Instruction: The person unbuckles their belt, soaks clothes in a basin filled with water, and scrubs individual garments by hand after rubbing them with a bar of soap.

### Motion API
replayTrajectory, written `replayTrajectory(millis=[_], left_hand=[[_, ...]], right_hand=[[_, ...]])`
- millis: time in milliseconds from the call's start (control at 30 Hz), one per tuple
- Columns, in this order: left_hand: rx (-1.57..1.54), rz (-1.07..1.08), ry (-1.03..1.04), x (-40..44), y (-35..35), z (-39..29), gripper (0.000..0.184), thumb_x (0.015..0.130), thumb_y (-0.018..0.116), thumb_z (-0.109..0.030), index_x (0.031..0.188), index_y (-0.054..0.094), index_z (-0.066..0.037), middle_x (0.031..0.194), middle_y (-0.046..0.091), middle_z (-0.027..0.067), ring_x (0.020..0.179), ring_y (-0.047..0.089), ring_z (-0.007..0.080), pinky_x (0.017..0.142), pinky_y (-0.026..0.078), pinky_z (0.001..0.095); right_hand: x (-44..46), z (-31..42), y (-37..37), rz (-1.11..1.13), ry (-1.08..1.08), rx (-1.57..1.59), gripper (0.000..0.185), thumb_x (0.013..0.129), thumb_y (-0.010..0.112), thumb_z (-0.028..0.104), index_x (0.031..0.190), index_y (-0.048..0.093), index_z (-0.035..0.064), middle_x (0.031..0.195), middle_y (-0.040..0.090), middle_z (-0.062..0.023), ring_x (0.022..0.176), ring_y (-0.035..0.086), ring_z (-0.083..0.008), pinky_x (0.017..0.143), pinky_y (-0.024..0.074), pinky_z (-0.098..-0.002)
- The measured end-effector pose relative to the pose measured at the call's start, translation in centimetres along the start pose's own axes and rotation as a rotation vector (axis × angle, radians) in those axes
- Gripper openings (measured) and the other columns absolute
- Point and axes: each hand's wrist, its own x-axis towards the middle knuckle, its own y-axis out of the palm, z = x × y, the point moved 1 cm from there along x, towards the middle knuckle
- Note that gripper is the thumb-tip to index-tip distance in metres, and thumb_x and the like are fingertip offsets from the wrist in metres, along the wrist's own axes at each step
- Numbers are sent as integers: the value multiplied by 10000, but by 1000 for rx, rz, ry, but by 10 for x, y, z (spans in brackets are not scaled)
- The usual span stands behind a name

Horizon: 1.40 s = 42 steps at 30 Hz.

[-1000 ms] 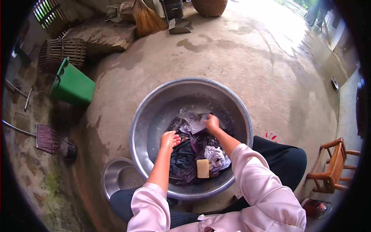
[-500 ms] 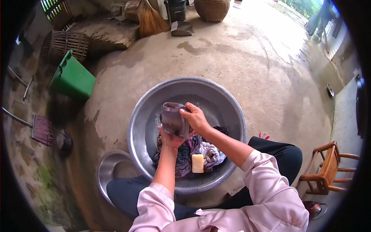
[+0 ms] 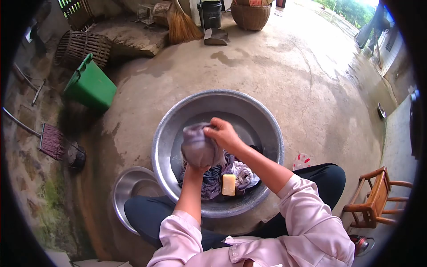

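Observation:
A wet grey-purple cloth (image 3: 200, 149) is held up over the large metal basin (image 3: 156, 155). My right hand (image 3: 223, 135) pinches its upper right edge between thumb and fingers. Beneath the cloth, my left hand (image 3: 195, 171) supports it from below, its fingers mostly covered by the fabric. Several wet clothes (image 3: 211, 180), dark, purple and whitish, lie heaped in the near part of the basin. A pale yellow bar of soap (image 3: 228, 184) rests on top of them. Shallow water (image 3: 242, 127) shows at the far side of the basin.
A smaller metal basin (image 3: 119, 191) stands by my left knee. Leftward are a green bin (image 3: 91, 86), a brush with a long handle (image 3: 52, 141) and a wicker basket (image 3: 82, 48). A wooden stool (image 3: 376, 198) is on the right. A straw broom (image 3: 183, 26) leans at the back.
The cloth has turned and spread downward over my left hand, which is now more covered. My right hand keeps its pinch on the edge. The view has shifted slightly.

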Motion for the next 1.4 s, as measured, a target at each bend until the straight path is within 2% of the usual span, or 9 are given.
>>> replayTrajectory(millis=[233, 433, 533, 667, 733, 867, 1133, 1300, 1400], left_hand=[[101, -354, -132, 2, 96, -5, 744, 797, 532, -669, 1315, 465, -140, 1217, 578, 101, 1088, 583, 275, 917, 486, 441], [95, -436, -169, -8, 81, 13, 513, 763, 693, -401, 1187, 557, -146, 1049, 641, 31, 964, 629, 201, 858, 517, 366], [-17, -397, -154, -9, 87, 22, 529, 750, 659, -423, 1201, 554, -167, 1060, 637, 77, 972, 623, 290, 884, 474, 517], [-107, -333, -222, -15, 102, 32, 591, 743, 638, -481, 1237, 530, -175, 1215, 574, 102, 1053, 583, 348, 1001, 330, 620], [-123, -308, -3, -23, 96, 49, 592, 770, 621, -467, 1266, 499, -168, 1199, 575, 91, 1020, 590, 328, 905, 457, 553], [-115, -309, -238, -23, 110, 48, 608, 764, 650, -547, 1221, 536, -164, 1109, 601, 75, 909, 609, 270, 653, 541, 390], [290, -545, -318, -14, 112, 30, 458, 738, 772, -414, 1021, 585, -106, 774, 596, 62, 605, 612, 215, 400, 448, 281], [782, -746, -251, -14, 84, 42, 254, 764, 758, -252, 896, 653, -61, 771, 633, 6, 663, 604, 121, 527, 472, 269], [1097, -696, 89, -13, 53, 57, 336, 754, 728, -211, 986, 633, 14, 883, 673, 73, 801, 653, 224, 750, 500, 323]], right_hand=[[38, -69, -15, -138, 19, -219, 311, 819, 688, 241, 732, 591, -42, 605, 541, -37, 620, 489, -93, 559, 424, -292], [23, -96, -12, 155, 438, 502, 371, 898, 581, 412, 1041, 642, 75, 949, 668, -64, 783, 631, -197, 689, 510, -355], [-26, -32, -9, 144, 553, 759, 698, 865, 452, 656, 1218, 567, 65, 1162, 633, -112, 1029, 628, -239, 908, 490, -380], [-18, -129, 12, 518, 599, 1739, 871, 767, 456, 758, 1326, 471, 89, 1247, 570, -170, 1111, 571, -337, 952, 403, -598], [-35, -84, 20, 494, 353, 1487, 758, 793, 522, 686, 1252, 529, 82, 1161, 608, -160, 1063, 600, -314, 901, 494, -454], [-42, -31, 8, 387, 277, 1431, 720, 811, 561, 634, 1285, 489, 96, 1178, 561, -228, 1040, 587, -390, 851, 516, -498], [18, -48, -19, 336, 668, 504, 220, 755, 710, 226, 903, 685, 64, 847, 663, -89, 780, 626, -181, 676, 513, -348], [53, -125, -3, 386, 153, -347, 355, 598, 746, 189, 916, 718, 34, 940, 688, -126, 835, 642, -207, 741, 511, -321], [37, -107, 27, 218, 297, -590, 302, 669, 678, 179, 923, 704, 17, 895, 684, -199, 857, 673, -316, 793, 519, -374]])
